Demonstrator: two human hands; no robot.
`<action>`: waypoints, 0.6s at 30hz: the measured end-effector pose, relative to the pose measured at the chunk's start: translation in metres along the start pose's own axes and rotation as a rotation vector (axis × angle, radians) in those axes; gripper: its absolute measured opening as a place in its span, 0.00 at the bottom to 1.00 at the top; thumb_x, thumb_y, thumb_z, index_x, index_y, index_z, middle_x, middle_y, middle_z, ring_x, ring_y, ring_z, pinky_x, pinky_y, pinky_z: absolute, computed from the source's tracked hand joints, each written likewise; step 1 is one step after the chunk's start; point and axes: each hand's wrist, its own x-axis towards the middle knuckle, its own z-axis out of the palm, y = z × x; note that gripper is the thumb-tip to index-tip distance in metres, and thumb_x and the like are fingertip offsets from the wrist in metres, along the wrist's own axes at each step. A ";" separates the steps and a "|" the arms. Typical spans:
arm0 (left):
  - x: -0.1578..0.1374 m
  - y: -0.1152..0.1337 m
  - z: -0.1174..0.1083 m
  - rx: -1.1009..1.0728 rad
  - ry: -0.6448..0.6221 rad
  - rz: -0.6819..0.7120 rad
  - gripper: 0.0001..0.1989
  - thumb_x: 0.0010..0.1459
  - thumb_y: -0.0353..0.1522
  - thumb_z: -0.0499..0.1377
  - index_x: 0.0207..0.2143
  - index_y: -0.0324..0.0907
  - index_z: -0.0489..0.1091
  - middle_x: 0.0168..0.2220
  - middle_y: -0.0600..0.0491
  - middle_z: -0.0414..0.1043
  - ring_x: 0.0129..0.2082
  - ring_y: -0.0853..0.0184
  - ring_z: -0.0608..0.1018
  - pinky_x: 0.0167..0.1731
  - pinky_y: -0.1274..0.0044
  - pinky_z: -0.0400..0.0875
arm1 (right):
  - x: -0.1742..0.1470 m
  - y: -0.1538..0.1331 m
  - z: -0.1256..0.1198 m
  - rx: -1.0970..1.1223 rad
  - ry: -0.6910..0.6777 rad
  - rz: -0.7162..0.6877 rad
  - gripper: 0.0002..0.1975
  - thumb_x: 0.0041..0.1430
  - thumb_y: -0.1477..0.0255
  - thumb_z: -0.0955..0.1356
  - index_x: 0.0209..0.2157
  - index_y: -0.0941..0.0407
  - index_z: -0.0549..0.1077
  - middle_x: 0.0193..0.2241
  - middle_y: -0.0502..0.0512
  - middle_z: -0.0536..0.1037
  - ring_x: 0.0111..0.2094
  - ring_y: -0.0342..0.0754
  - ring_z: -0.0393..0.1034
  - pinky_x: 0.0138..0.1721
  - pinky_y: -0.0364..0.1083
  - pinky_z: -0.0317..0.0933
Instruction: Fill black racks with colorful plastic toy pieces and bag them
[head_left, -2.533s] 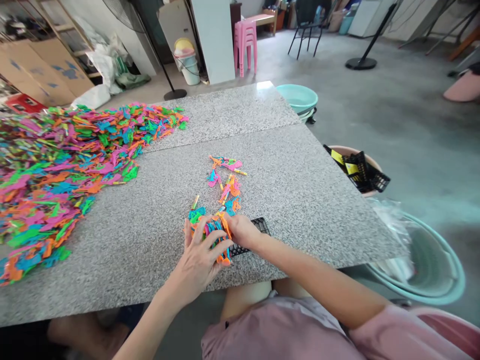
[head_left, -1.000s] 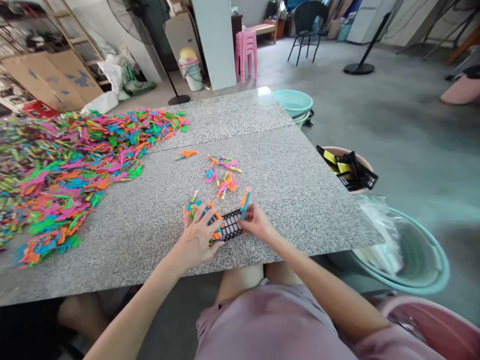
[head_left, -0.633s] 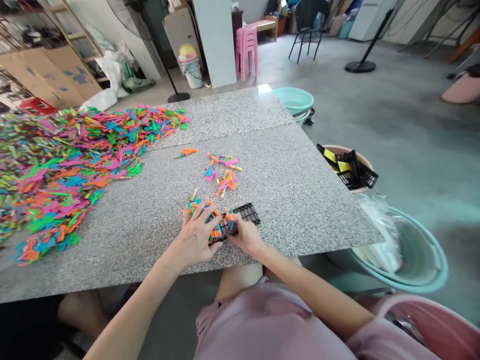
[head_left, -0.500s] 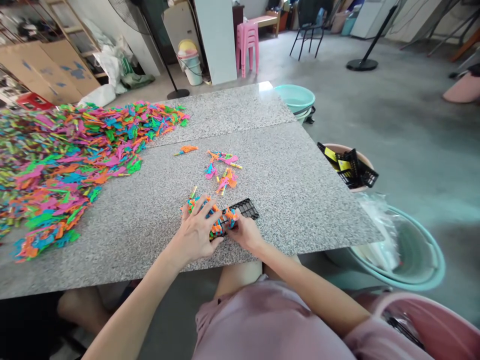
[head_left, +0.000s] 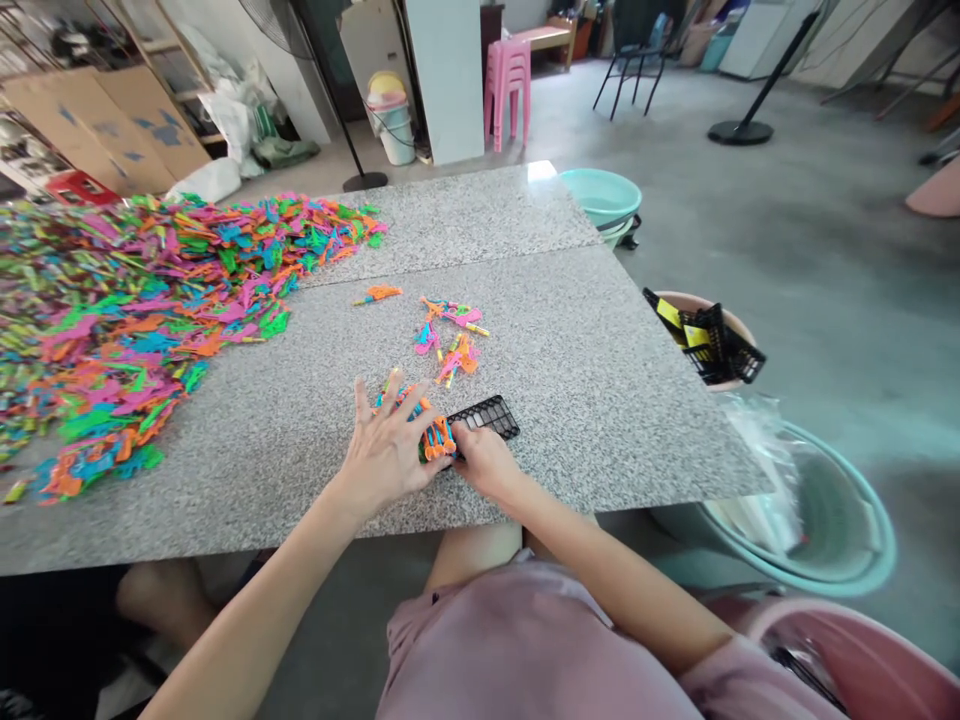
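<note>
While the worktop [head_left: 585,400] surrounds the black tray [head_left: 491,412], a big heap [head_left: 150,300] of plastic pieces sits well left of it. Left hand [head_left: 385,448]: fingers spread, cupped over the packed row [head_left: 437,440] that looks to fill tray's hidden left part. Right hand [head_left: 484,462]: fingers at row's right end; pinching or just pressing, can't tell. Tray's exposed end lies beyond and right of those fingers, long axis left to right, far end angled away; right hand nearer. Loose cluster [head_left: 461,358] lies beyond tray.

Soft bright light | white glare, far corner of table [head_left: 585,400] | dark underneath | frame edges stretched, blurry
</note>
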 end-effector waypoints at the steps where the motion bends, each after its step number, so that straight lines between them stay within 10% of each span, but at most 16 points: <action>1: 0.000 0.000 0.001 -0.008 0.002 -0.014 0.24 0.53 0.45 0.64 0.49 0.44 0.71 0.64 0.43 0.60 0.68 0.39 0.50 0.61 0.40 0.29 | 0.003 0.000 -0.001 0.000 -0.025 0.000 0.13 0.62 0.71 0.64 0.48 0.59 0.67 0.39 0.62 0.78 0.41 0.54 0.72 0.40 0.47 0.59; 10: -0.005 0.010 0.004 -0.104 0.013 0.086 0.24 0.60 0.40 0.60 0.58 0.47 0.66 0.63 0.47 0.63 0.69 0.47 0.51 0.64 0.44 0.33 | 0.010 -0.006 -0.001 -0.008 -0.032 -0.041 0.14 0.60 0.76 0.66 0.48 0.61 0.71 0.42 0.67 0.78 0.44 0.55 0.73 0.44 0.49 0.63; 18: -0.006 0.004 0.028 -0.150 0.080 0.084 0.10 0.65 0.39 0.56 0.40 0.42 0.72 0.52 0.46 0.74 0.65 0.52 0.61 0.63 0.48 0.48 | 0.046 0.031 -0.033 0.056 0.043 -0.121 0.14 0.55 0.79 0.69 0.45 0.56 0.72 0.42 0.56 0.77 0.44 0.49 0.72 0.42 0.44 0.63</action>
